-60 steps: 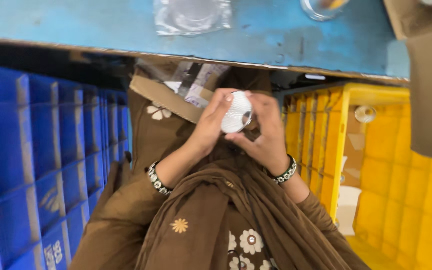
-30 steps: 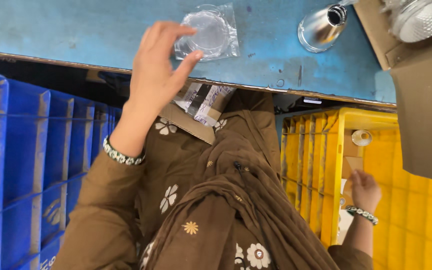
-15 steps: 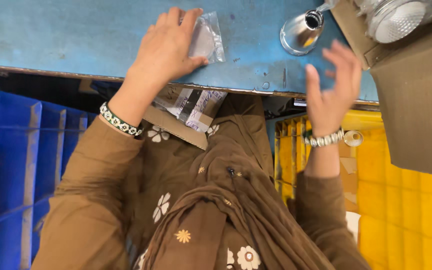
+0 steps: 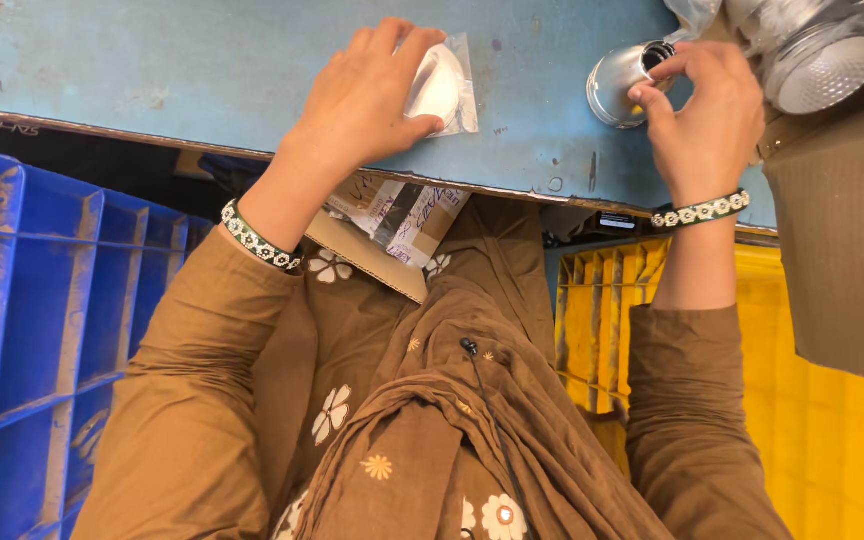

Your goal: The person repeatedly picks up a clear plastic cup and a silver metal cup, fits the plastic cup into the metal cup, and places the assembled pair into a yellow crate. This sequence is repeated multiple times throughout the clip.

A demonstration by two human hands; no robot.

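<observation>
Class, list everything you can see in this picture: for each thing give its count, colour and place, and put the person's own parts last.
Clear plastic packet with a white round part: one, on the table, under the left hand.
Shiny metal cone reflector: one, silver, on the table at the right fingertips.
Blue worktable: one, across the top.
Blue plastic crates: left.
Yellow plastic crate: right.
Brown cardboard box: right edge.
Left hand: on the packet.
Right hand: touching the reflector.

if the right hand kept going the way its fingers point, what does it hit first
The right hand points up and left, with its fingertips already on the small silver metal cup lying on the blue table, so it meets that first.
</observation>
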